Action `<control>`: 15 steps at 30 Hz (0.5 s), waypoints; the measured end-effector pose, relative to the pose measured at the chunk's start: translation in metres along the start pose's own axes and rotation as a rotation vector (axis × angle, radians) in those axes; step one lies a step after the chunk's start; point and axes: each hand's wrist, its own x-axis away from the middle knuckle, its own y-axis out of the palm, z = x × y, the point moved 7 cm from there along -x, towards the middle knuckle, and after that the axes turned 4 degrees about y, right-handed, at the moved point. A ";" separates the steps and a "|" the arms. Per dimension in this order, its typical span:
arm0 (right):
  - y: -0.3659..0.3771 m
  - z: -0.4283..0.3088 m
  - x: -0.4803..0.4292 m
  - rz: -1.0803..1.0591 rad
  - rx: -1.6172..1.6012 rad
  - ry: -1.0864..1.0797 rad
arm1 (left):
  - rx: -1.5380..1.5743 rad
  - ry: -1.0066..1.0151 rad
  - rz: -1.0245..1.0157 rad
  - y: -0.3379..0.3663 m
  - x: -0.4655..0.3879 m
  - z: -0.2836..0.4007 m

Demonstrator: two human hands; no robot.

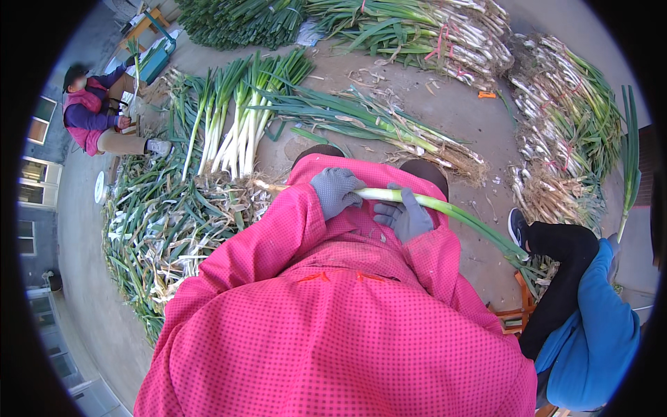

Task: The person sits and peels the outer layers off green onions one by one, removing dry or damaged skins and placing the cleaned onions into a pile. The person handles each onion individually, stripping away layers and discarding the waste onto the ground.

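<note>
One long green onion lies crosswise in front of my pink smock, its white stem to the left and its green leaves reaching right. In a grey knit glove, my left hand is closed around the stem, hiding part of it; the rooted end shows beyond my sleeve. The gloved right hand has the stalk between thumb and index finger, with the other fingers loosely spread below it. Just beyond my knees lies a loose pile of untrimmed green onions with dirty roots.
Clean white-stemmed green onions lie ahead left, beside a heap of stripped leaves. Tied bundles line the right and back. An orange tool handle lies on the concrete. One person sits left; another, blue-sleeved, is close right.
</note>
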 end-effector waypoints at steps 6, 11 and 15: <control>0.000 0.003 -0.001 -0.010 0.010 0.011 | 0.045 -0.042 -0.186 0.011 0.000 -0.009; -0.003 0.005 -0.003 0.023 0.054 0.019 | 0.052 -0.151 0.049 0.001 0.000 -0.019; -0.004 0.004 -0.004 0.017 0.051 0.014 | 0.195 -0.142 0.280 -0.028 0.006 -0.022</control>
